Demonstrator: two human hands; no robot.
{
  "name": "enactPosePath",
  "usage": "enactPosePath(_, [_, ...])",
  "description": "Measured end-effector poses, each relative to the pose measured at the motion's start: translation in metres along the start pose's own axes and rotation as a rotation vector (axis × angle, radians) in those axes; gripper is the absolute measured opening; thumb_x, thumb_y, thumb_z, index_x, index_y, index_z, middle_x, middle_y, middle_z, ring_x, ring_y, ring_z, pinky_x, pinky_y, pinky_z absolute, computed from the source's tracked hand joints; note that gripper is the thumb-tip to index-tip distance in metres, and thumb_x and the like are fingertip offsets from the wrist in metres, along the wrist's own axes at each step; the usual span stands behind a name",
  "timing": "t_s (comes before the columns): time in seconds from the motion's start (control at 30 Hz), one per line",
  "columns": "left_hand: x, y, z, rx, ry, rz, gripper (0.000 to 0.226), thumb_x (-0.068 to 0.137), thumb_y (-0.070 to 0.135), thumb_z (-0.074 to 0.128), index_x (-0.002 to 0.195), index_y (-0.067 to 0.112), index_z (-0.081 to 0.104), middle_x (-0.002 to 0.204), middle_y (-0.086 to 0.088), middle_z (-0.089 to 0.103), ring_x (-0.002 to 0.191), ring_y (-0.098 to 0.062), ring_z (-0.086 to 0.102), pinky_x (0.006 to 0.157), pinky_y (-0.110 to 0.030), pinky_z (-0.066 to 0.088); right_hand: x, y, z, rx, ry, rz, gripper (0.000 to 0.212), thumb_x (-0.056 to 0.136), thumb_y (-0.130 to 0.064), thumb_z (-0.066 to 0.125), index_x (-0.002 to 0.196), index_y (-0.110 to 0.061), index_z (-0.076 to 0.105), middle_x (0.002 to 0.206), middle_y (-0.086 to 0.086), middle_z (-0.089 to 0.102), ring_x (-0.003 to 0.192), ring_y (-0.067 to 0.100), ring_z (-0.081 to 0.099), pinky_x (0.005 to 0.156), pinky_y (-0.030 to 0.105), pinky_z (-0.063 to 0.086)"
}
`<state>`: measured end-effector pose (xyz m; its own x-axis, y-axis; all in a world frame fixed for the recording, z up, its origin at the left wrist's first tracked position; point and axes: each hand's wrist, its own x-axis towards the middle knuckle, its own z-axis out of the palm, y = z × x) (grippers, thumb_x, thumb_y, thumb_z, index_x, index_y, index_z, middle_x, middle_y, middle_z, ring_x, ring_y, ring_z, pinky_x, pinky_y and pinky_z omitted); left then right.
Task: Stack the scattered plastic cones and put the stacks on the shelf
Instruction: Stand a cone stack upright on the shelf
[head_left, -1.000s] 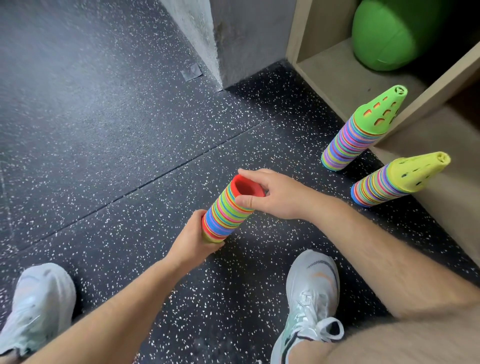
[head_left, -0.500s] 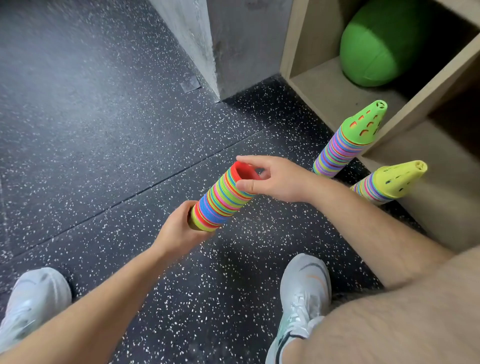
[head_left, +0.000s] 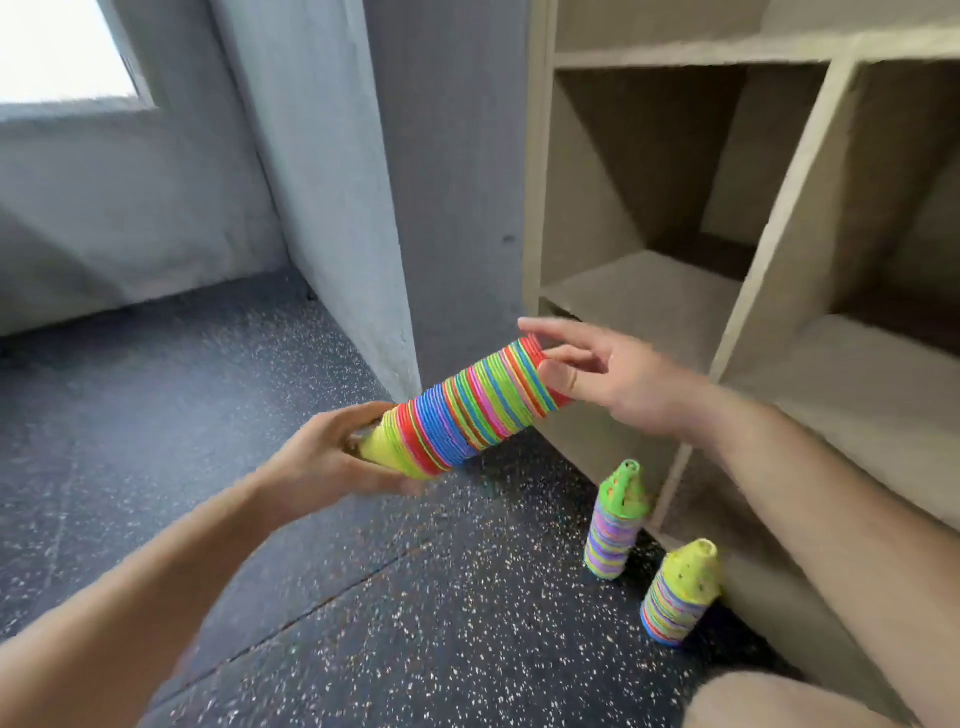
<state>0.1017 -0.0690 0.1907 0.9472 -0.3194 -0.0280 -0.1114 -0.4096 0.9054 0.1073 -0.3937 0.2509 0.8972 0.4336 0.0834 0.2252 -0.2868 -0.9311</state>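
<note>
While the stack (head_left: 467, 410) hangs tilted in the air just in front of the shelf (head_left: 639, 301), it is carried by its two ends only. The left hand (head_left: 332, 457) curls round the yellow tip. The right hand (head_left: 628, 384) has its fingers (head_left: 545, 328) spread and mostly straight, propping the red rim without wrapping it.

The step in hand looks to be lodging this stack in the open compartment beside it. To do it well, press along the length so the nested cones do not slide apart. Turn the wide end downward and set it upright on the board, well back from the edge, before easing either hand off. Mind the green-topped stack (head_left: 615, 525) and the yellow-topped stack (head_left: 680, 597), which stand on the floor (head_left: 363, 597) below, close against the shelf.
</note>
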Motion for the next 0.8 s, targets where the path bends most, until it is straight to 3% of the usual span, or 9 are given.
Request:
enactPosePath(0.07, [0.003,0.058,-0.022,-0.010,0.039,0.059,0.074,0.043,0.034,0.097,0.114,0.030,0.078,0.092,-0.010,0.076,0.075,-0.019,0.066,0.057,-0.027,0.053,-0.016,-0.033,-0.023,0.030,0.080,-0.059,0.052,0.086,-0.042,0.063,0.137,-0.039,0.053,0.127,0.006,0.066,0.114,0.009,0.064,0.094,0.024,0.051])
enactPosePath(0.17, [-0.002,0.144,-0.053,-0.093,0.084,0.167,0.067,0.045,0.029,0.093,0.110,0.020,0.079,0.095,-0.015,0.073,0.078,-0.022,0.066,0.059,-0.027,0.055,-0.041,-0.079,-0.048,0.089,0.205,-0.127,0.054,0.081,-0.055,0.067,0.133,-0.048,0.055,0.130,-0.001,0.064,0.116,0.015,0.065,0.099,0.034,0.052])
enactPosePath(0.27, [-0.007,0.221,-0.072,-0.231,0.112,0.281,0.067,0.042,0.025,0.100,0.103,0.014,0.074,0.097,-0.015,0.070,0.079,-0.029,0.067,0.067,-0.034,0.061,-0.062,-0.123,-0.065,0.119,0.296,-0.196,0.050,0.076,-0.057,0.071,0.125,-0.053,0.058,0.122,-0.009,0.067,0.106,0.006,0.068,0.081,0.020,0.057])
enactPosePath(0.33, [-0.006,0.260,-0.077,-0.333,0.175,0.338,0.076,0.037,0.032,0.106,0.102,0.012,0.073,0.097,-0.016,0.071,0.083,-0.031,0.069,0.079,-0.040,0.061,-0.073,-0.146,-0.072,0.102,0.348,-0.241,0.050,0.073,-0.055,0.075,0.120,-0.053,0.059,0.113,-0.017,0.068,0.103,0.000,0.067,0.076,0.019,0.056])
enactPosePath(0.47, [0.012,0.313,-0.066,-0.499,0.199,0.427,0.069,0.077,0.029,0.090,0.128,-0.005,0.059,0.116,-0.017,0.069,0.103,-0.027,0.069,0.106,-0.039,0.053,-0.086,-0.179,-0.076,0.083,0.479,-0.318,0.064,0.065,-0.048,0.083,0.124,-0.040,0.058,0.111,-0.016,0.070,0.103,0.002,0.067,0.076,0.016,0.055])
enactPosePath(0.53, [0.023,0.338,-0.052,-0.593,0.171,0.444,0.076,0.083,0.039,0.083,0.138,-0.004,0.055,0.123,-0.014,0.068,0.113,-0.021,0.066,0.115,-0.041,0.047,-0.092,-0.191,-0.077,0.063,0.527,-0.353,0.072,0.059,-0.049,0.088,0.123,-0.039,0.058,0.112,-0.014,0.070,0.103,0.005,0.069,0.080,0.019,0.055])
enactPosePath(0.6, [0.034,0.366,-0.036,-0.655,0.118,0.476,0.074,0.086,0.048,0.076,0.143,0.006,0.056,0.127,-0.009,0.072,0.116,-0.016,0.070,0.103,-0.037,0.055,-0.095,-0.206,-0.083,0.015,0.588,-0.368,0.084,0.053,-0.050,0.093,0.127,-0.033,0.058,0.115,-0.010,0.070,0.104,0.007,0.069,0.086,0.024,0.056])
enactPosePath(0.7, [0.052,0.413,-0.015,-0.697,0.065,0.508,0.055,0.094,0.053,0.069,0.136,0.018,0.060,0.117,-0.004,0.077,0.110,-0.015,0.075,0.087,-0.036,0.062,-0.095,-0.226,-0.102,-0.130,0.722,-0.352,0.089,0.051,-0.054,0.093,0.129,-0.030,0.057,0.119,-0.005,0.068,0.104,0.007,0.069,0.091,0.031,0.057])
enactPosePath(0.8, [0.075,0.455,0.005,-0.671,0.013,0.551,0.045,0.096,0.050,0.069,0.129,0.020,0.061,0.110,-0.003,0.079,0.103,-0.018,0.077,0.085,-0.038,0.063,-0.092,-0.237,-0.130,-0.392,0.837,-0.293,0.069,0.056,-0.063,0.085,0.115,-0.035,0.063,0.111,-0.006,0.067,0.095,0.004,0.068,0.083,0.027,0.058])
